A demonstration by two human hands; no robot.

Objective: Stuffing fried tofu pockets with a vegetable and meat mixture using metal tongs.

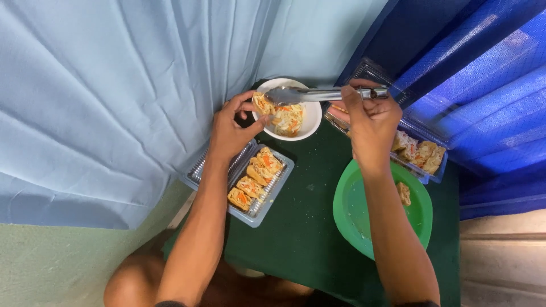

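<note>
A dark green table [307, 227] sits in a tight corner, with a pale blue curtain [114, 85] hanging to your left and a bright blue tarp [483, 102] to your right. From the head camera, your left hand [230, 128] rests on the near-left rim of a white bowl [304, 128] at the table's far edge, fingers pinched on a filled roll [263, 103] held just over the rim. Your right hand [369, 119] is closed around metal tongs [318, 94], which lie level across the top of the bowl with their tips close to that roll. The bowl holds a shredded filling flecked with orange. Below your left wrist lies a clear tray [250, 213] with four rolls in a row, its lid folded open toward the curtain. A second clear tray [426, 170] with more rolls stands to the right, partly hidden by your right hand. Under your right forearm sits a green plate [352, 216] with one roll [403, 193] on it.
</note>
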